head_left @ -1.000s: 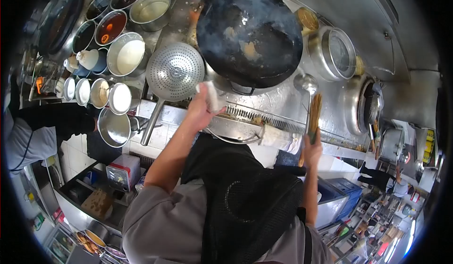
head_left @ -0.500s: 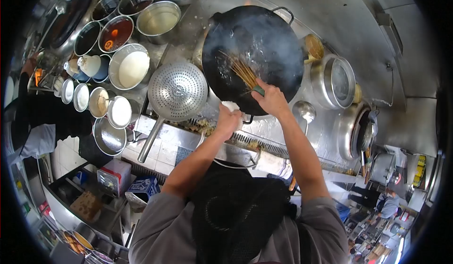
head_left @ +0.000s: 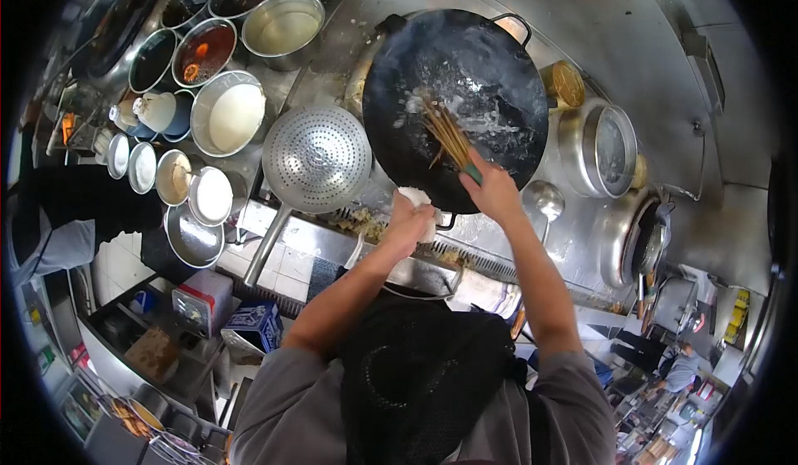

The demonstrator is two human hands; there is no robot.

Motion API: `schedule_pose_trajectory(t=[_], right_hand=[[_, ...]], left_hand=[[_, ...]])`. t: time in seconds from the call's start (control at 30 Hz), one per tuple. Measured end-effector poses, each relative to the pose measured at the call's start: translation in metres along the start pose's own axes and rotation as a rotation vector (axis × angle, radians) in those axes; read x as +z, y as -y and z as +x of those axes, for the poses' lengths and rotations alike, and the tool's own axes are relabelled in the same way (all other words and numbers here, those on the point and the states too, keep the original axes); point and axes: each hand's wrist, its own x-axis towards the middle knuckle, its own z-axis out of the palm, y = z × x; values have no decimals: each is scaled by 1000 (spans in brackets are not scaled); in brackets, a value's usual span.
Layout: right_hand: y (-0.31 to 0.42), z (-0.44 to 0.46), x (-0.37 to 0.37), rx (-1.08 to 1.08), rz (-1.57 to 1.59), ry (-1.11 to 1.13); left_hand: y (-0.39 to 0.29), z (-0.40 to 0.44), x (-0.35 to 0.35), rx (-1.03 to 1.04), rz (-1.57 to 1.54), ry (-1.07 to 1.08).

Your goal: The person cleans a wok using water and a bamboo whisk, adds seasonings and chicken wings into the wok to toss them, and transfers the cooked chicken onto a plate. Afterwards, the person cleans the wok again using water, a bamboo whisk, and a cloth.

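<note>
A large black wok (head_left: 499,74) with loop handles sits on the stove, with frothy water and some steam inside. My right hand (head_left: 494,192) is closed around the green-bound end of a bamboo wok brush (head_left: 449,137), whose bristles touch the wok's inner surface. At the wok's near rim, my left hand (head_left: 409,226) grips a folded white cloth (head_left: 426,226) beside the near loop handle (head_left: 446,221). Whether the cloth also covers part of the rim is hidden by my fingers. To the left lies a perforated metal strainer (head_left: 317,159) with a long handle.
Metal bowls of sauces and liquids, among them a white one (head_left: 235,123), crowd the left side. A ladle (head_left: 544,201) lies right of the wok, near a lidded steel pot (head_left: 611,149). Another person in dark clothing (head_left: 91,207) stands at far left.
My right hand has moved the brush slightly right and down within the wok. More white froth shows around the bristles, and the steam is thinner. My left hand still holds the cloth.
</note>
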Motion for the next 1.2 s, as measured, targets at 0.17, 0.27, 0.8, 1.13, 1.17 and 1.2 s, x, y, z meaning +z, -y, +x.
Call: schedule_pose_trajectory(t=[0.17, 0.27, 0.8, 1.13, 1.17, 1.2], right_hand=[[-46, -51, -78, -76, -40, 408], [-32, -3, -63, -93, 17, 369], [0, 11, -41, -88, 203, 369], [-14, -16, -37, -128, -98, 245], [-30, -32, -54, -133, -178, 305], [-42, -41, -72, -137, -256, 365]], left_hand=[[17, 10, -8, 14, -7, -5], [6, 5, -6, -84, 14, 52], [23, 31, -27, -57, 169, 30], [-7, 12, -12, 15, 116, 11], [-5, 11, -11, 38, 89, -33], [-5, 12, -12, 33, 86, -36]])
